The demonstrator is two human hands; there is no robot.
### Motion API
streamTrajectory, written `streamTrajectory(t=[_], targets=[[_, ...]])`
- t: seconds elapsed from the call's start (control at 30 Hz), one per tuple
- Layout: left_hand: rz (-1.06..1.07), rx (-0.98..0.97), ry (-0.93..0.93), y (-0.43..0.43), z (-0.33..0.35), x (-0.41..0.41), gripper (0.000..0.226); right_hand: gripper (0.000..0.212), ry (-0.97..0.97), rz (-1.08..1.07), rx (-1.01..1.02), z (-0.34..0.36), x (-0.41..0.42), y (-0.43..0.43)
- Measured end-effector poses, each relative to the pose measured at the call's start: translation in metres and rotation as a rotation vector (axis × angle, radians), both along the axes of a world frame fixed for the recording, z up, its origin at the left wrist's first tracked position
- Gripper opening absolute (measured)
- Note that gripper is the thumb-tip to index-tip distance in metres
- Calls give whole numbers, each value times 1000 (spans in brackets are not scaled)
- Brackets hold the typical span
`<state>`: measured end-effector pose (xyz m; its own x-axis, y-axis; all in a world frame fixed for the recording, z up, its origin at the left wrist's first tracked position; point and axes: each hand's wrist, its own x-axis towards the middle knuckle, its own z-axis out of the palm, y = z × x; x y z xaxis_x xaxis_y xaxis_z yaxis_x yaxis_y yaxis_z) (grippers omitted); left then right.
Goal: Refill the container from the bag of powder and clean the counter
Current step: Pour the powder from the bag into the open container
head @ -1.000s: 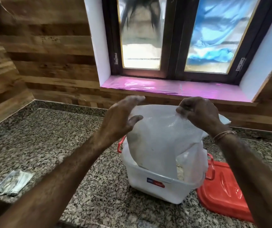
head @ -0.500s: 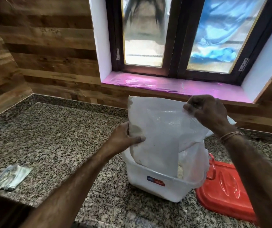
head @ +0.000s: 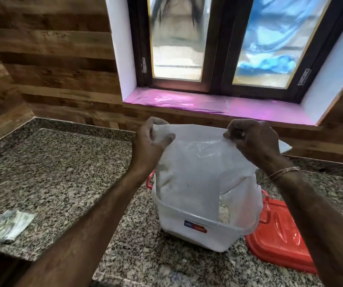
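— What is being shown across the lower half of the frame?

— A speckled granite counter (head: 58, 172) is being used as the work surface. Right of centre, a white container (head: 197, 228) is being refilled, with its red lid (head: 280, 239) lying just beside it at lower right.

— And the bag?

— The bag of powder (head: 195, 172) is being held upended at centre frame, its long axis running top to bottom and its lower end inside the container. Its top edge is being pinched at both corners: the left hand (head: 149, 148) is closed on the left corner, the right hand (head: 253, 141) on the right, so the bag is hanging directly below the fingers. Neither hand is seen to be nearer.

— Anything smaller?

— A crumpled wrapper (head: 9, 226) is being left at lower left, probably awaiting the cleanup.
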<state>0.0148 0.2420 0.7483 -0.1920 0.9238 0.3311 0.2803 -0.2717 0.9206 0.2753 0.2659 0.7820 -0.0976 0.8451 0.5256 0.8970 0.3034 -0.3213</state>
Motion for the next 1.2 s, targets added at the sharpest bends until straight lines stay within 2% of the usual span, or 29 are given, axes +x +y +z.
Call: streamTrajectory(t=[0.13, 0.23, 0.27, 0.37, 0.4, 0.5, 0.6, 0.67, 0.77, 0.8, 0.87, 0.93, 0.97, 1.03, 1.1, 1.2], targets=[[4, 127, 372, 9, 24, 0, 16, 8, -44, -10, 41, 3, 0, -4], [45, 149, 526, 16, 27, -1, 12, 4, -43, -25, 77, 4, 2, -9], [89, 193, 596, 17, 27, 1, 18, 3, -39, -33, 83, 3, 2, -11], [148, 343, 871, 15, 24, 12, 55, 5, -27, -36, 103, 2, 3, -12], [115, 355, 920, 12, 25, 17, 59, 6, -25, -33, 109, 1, 3, -12], [30, 337, 985, 6, 23, 29, 44, 8, -41, -48, 107, -2, -1, -11], [45, 406, 1044, 0, 16, 29, 50, 10, -66, -26, 119, -7, -5, -11], [8, 342, 998, -1, 13, 26, 45, 13, -75, -12, 129, -9, -5, -10], [48, 114, 739, 2, 2, 9, 51, 14, -94, 19, 153, -11, -5, -10], [57, 35, 589, 4, -2, 0, 56, 15, -87, 22, 175, -11, -4, -10], [2, -119, 148, 3, -10, -14, 59, 14, -67, 21, 211, -11, -5, -10], [-98, -207, -207, -1, -20, -16, 45, 15, -53, 21, 215, -8, -4, -8], [-131, -209, -303, -4, -23, -15, 36, 15, -44, 31, 194, -6, -2, -6], [-145, -157, -385, -8, -22, -10, 23, 15, -27, 80, 109, -1, 7, -2], [-162, -96, -397, -9, -15, -5, 22, 13, -20, 117, 70, 2, 14, 0], [-200, -11, -242, -13, -8, 5, 22, 14, -35, 88, 159, -4, 14, -3]])
